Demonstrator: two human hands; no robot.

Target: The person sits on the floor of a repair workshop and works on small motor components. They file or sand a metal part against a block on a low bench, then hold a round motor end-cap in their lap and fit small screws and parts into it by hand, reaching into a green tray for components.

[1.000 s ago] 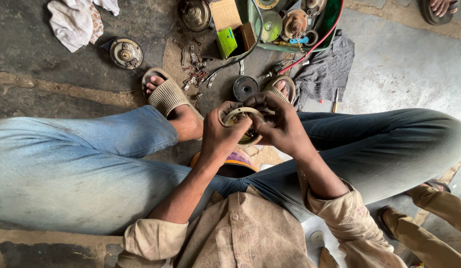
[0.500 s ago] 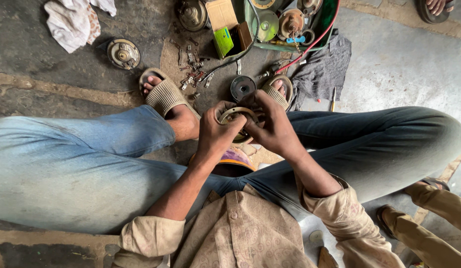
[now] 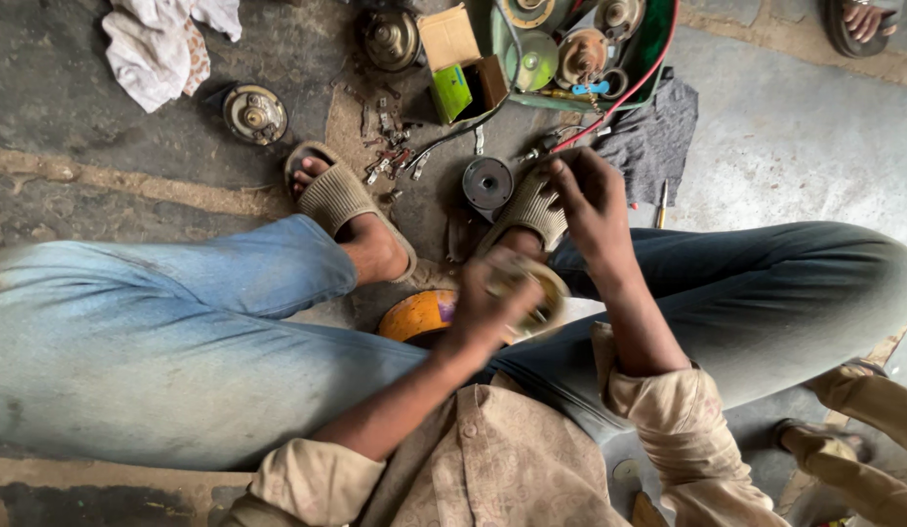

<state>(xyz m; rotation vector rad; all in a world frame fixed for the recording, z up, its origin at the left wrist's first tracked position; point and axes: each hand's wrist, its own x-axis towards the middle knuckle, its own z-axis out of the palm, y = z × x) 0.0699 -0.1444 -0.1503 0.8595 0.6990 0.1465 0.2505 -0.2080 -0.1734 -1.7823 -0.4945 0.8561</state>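
- A round metal part, blurred, sits between the knees, above an orange disc on the floor.
- The left hand is wrapped around the part, fingers curled over its near rim, holding it.
- The right hand is apart from the part, raised over the right sandal; its fingers are bent toward each other, but whether they pinch anything cannot be told.
- Just beyond the sandal a dark round hub stands on the floor.
- The left foot in a ribbed sandal rests to the left of the hub; small screws and bits lie scattered beyond it.
- A small green box lies near the top centre, with an open brown cardboard box touching it on its far side.
- To the right of the boxes a green tray holds round metal discs; a red cable curves along its edge.
- A dark cloth lies just under the tray, a screwdriver near its lower corner.
- On the left, a round rusty plate lies alone, with a white rag beyond it at the top.
- Another person's sandalled foot shows at the top right corner.
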